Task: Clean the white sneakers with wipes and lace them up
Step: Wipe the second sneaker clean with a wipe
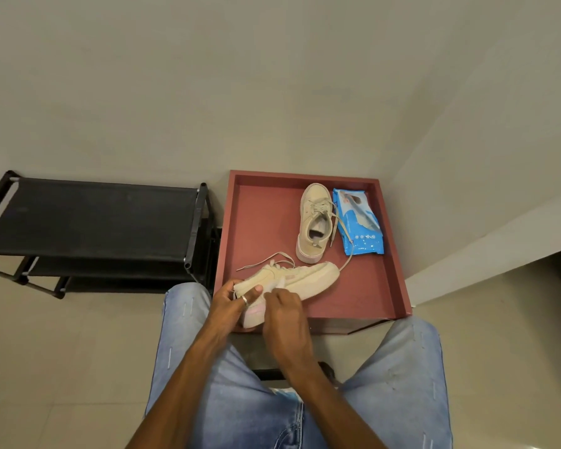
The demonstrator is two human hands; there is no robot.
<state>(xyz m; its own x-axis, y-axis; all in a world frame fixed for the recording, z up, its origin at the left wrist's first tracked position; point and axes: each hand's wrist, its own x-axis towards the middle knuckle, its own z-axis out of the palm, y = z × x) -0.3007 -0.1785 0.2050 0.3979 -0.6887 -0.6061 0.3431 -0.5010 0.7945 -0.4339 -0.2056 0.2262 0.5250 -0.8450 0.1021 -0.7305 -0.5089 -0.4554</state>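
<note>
My left hand (pixel 232 299) grips one end of the shoe (pixel 308 277) at the tray's (pixel 263 222) 6 o'clock edge, my right hand (pixel 285 315) pinches what looks like a wipe (pixel 280 282) on it, and I think the shoe is light and soft, so I hold the hard sole.

A: You have two sneakers: the held sneaker (pixel 292 280) and the second sneaker (pixel 314 225).

B: Two, agreed. You've also got one pack of wipes (pixel 358 222), just the one.

A: Then you have one red tray (pixel 305 176) and one black shoe rack (pixel 88 218).

B: Count your hands as well: two, your left hand (pixel 230 303) and your right hand (pixel 285 319), with one ring (pixel 244 300) between them.

A: Two knees in jeans, your left knee (pixel 182 306) and your right knee (pixel 415 338). The loose lace ends you can't count surely from here.
</note>
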